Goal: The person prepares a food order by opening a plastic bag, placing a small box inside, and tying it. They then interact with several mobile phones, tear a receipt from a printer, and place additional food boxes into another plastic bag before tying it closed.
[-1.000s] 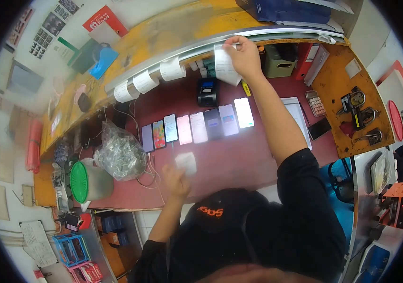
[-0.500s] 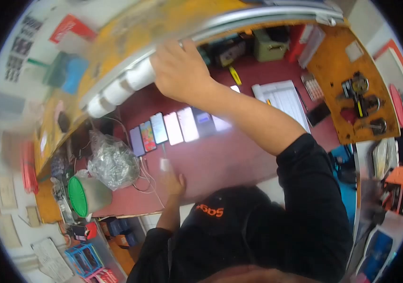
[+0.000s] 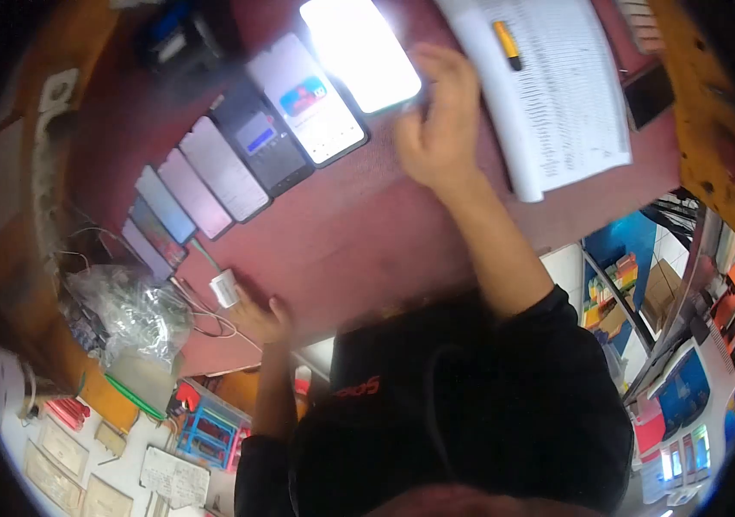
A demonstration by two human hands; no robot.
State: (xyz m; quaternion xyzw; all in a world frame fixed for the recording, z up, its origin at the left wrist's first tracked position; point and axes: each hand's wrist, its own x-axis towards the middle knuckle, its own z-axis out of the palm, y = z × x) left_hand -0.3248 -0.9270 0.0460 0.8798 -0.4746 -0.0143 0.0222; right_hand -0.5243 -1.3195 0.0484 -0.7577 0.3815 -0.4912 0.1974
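A smartphone [image 3: 363,60] with a glaring white screen lies at the upper end of a slanting row. My right hand [image 3: 445,129] is closed around its lower right corner, fingers at the long edge and thumb by the bottom. Beside it are a phone with a coloured picture [image 3: 307,99], a dark-screened phone [image 3: 260,138] and several smaller-looking phones, such as a pale one [image 3: 225,168]. My left hand [image 3: 264,319] rests on the table, fingers stretched and thumb apart, its fingertips against a white charger plug [image 3: 224,289]. A thin cable runs from the plug to a phone.
Right of my right hand lies a printed paper list [image 3: 557,103] with a yellow marker [image 3: 508,45] on it. A dark phone [image 3: 648,95] sits near the wooden side panel. At left are a clear plastic bag [image 3: 130,310], white cables [image 3: 204,314] and a green-rimmed container [image 3: 139,383].
My right hand has left the wooden shelf edge and come down to the bright phone. The view has tilted down and closer. My left hand stays by the charger plug.
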